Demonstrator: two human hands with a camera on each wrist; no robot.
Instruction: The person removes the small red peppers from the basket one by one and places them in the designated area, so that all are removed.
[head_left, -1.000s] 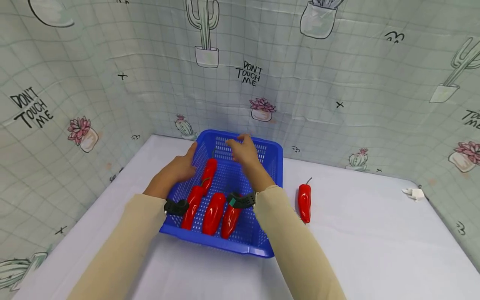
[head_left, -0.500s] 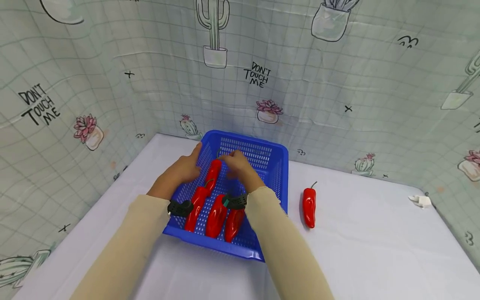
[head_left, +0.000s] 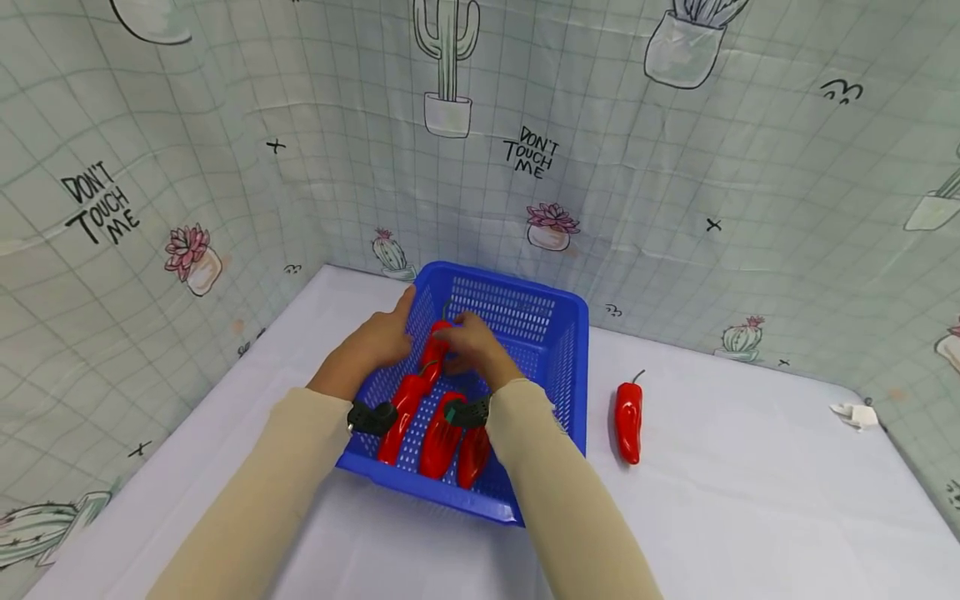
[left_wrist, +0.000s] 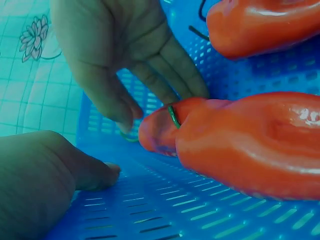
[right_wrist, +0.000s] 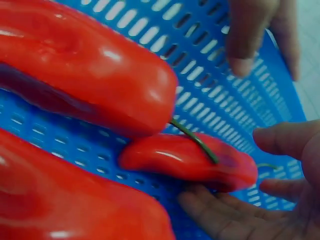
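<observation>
Right hand (head_left: 474, 346) wide round far pepper (right_wrist: 175, 156) | left hand (head_left: 381, 337) at basket (head_left: 420, 487), grip unclear | pepper could snag on overlying stem (right_wrist: 194, 139)

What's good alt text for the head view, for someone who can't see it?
A person's right hand is inside a blue basket, at the farthest of its four red peppers, while the left hand is at the basket's left rim. A fifth pepper lies on the white table to the right, with a cactus-print cloth behind.
</observation>
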